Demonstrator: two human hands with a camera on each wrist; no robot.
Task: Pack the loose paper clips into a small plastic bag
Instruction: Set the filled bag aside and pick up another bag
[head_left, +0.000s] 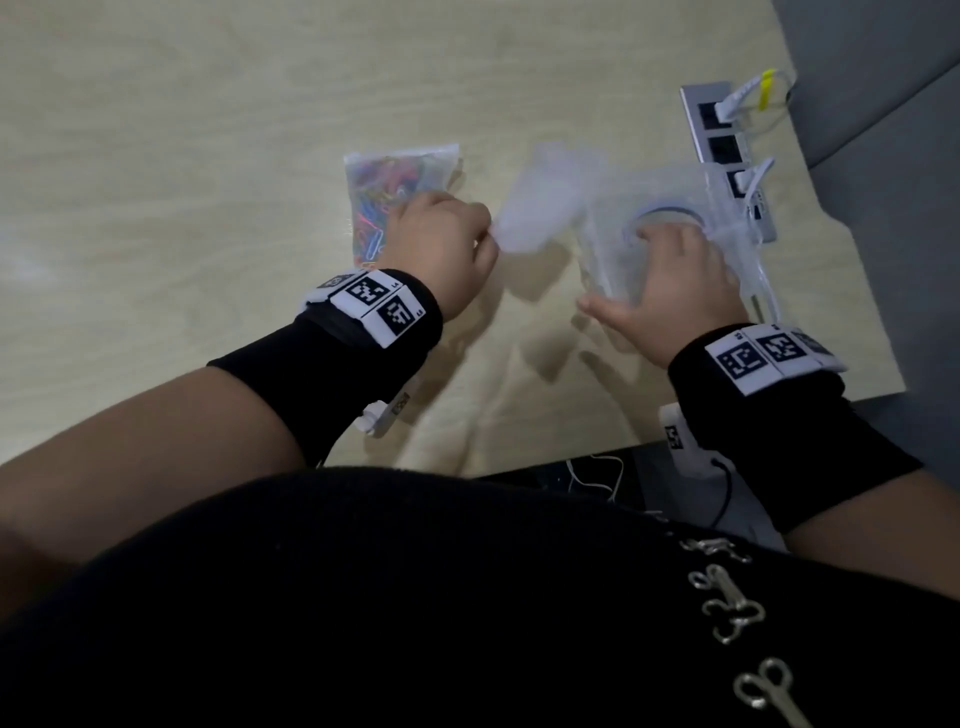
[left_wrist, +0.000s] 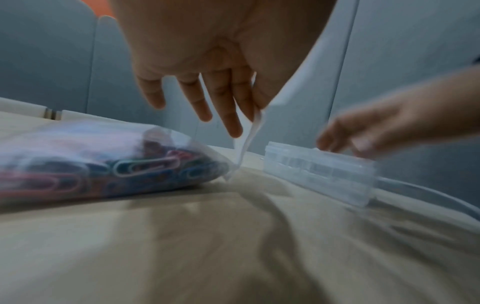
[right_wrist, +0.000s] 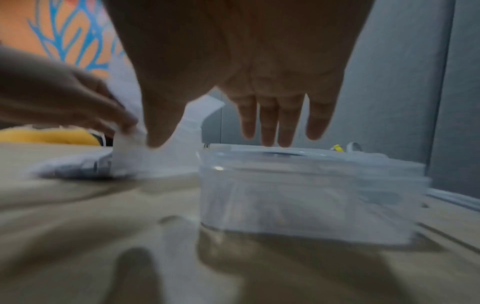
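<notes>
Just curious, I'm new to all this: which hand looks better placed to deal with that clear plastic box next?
Probably the right hand: its straight fingers already rest on top of the clear box. The left hand is busy pinching an empty plastic bag, beside the bag of paper clips.

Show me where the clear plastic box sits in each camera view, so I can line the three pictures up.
Head: clear plastic box right of centre, under the right hand, beside the wall-side socket strip.
Left wrist: right of centre on the table, low and side-on.
Right wrist: centre-right, large and close.
Shared landmark: the right hand's fingers reach the box top in all three.
</notes>
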